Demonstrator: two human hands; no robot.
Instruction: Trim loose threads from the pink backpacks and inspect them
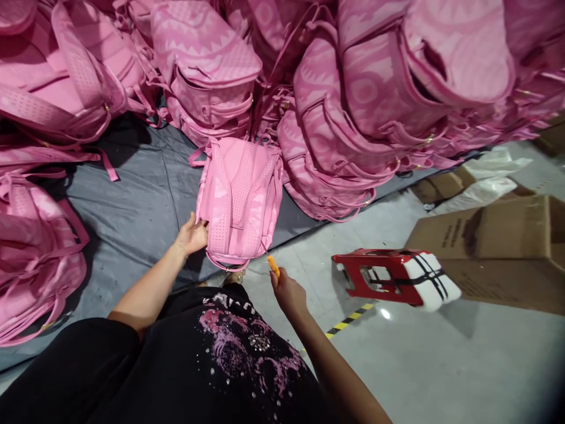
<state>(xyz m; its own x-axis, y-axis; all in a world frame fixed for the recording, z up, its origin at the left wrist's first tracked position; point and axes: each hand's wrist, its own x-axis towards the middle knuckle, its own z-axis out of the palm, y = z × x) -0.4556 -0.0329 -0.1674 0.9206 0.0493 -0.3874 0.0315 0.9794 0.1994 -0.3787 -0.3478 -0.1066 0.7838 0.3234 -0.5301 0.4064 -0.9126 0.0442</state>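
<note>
A pink backpack [241,194] with perforated shoulder straps facing up is in front of me, at the edge of a dark grey sheet. My left hand [192,237] grips its lower left side, with the thumb showing and the other fingertips hidden behind the fabric. In my right hand [289,292], closed fingers hold a small tool with an orange handle [273,266]. Its tip points toward the backpack's lower right corner. The tip is too fine to make out, and I cannot tell whether it touches the bag.
Stacked pink backpacks [326,118] rise behind, and more lie on the left [39,253]. The dark grey sheet [136,194] spreads beneath them. On the floor at right are a red stool [375,274] with a white, black-striped top, a cardboard box [489,247] and yellow-black tape [350,321].
</note>
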